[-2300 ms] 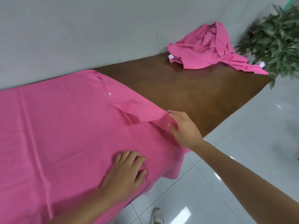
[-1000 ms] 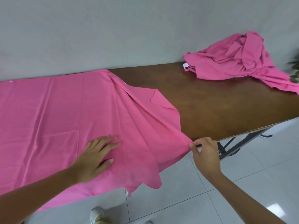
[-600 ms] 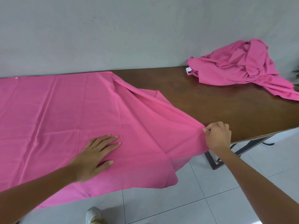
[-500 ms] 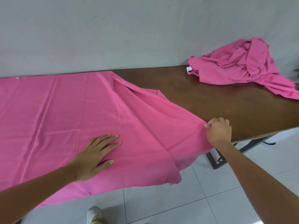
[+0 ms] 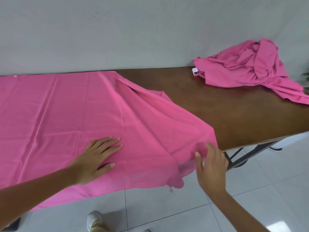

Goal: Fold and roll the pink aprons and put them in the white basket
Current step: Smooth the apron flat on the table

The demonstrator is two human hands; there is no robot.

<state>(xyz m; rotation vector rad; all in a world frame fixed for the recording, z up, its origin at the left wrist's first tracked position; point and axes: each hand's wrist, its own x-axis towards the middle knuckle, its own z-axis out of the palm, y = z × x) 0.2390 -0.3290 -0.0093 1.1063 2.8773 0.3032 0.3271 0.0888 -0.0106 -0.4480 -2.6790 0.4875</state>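
Note:
A pink apron [image 5: 80, 114] lies spread flat over the left part of the brown table [image 5: 225, 114], its near edge hanging over the front. My left hand [image 5: 97, 158] presses flat on the apron with straight fingers. My right hand [image 5: 211, 166] is at the apron's right corner by the table's front edge, fingers spread and blurred, holding nothing that I can see. A crumpled heap of more pink aprons [image 5: 250, 66] sits at the table's far right by the wall. No white basket is in view.
A grey wall [image 5: 133, 30] runs behind the table. Dark metal table legs [image 5: 247, 156] show under the right end. The floor is white tile [image 5: 250, 190]. A shoe [image 5: 95, 221] shows below. Green leaves [image 5: 306, 77] peek in at the right edge.
My right hand pulled the apron's corner out to the right, then let go of it and opened. My left hand stayed pressed on the cloth.

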